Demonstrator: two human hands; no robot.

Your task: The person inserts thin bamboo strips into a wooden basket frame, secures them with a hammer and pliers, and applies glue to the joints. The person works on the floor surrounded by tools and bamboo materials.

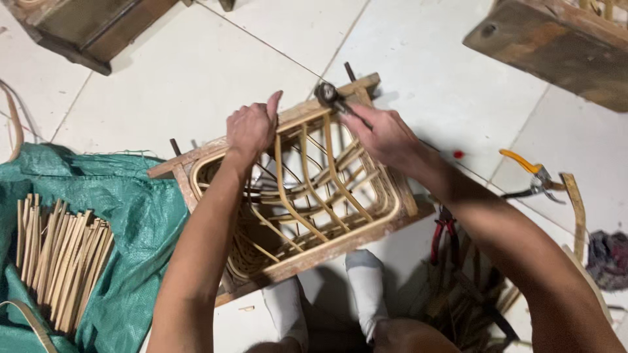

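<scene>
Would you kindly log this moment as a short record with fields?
Left hand: grips the far rail of the wooden frame
Right hand: holds a hammer at the frame's far corner
Inside frame: bent rattan basket, partly woven
Floor left: cane strips on a green sheet
Floor right: yellow-handled cutters, red-handled pliers

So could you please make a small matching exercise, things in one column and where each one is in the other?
Things:
1. hammer
2. bundle of cane strips
3. orange-handled cutters
4. red-handled pliers

Places:
A. on the green sheet, left of the frame
B. on the tile floor, far right
C. in the right hand, at the wooden frame top edge
D. on the floor beside the right forearm

Pairs: 1-C, 2-A, 3-B, 4-D
</scene>
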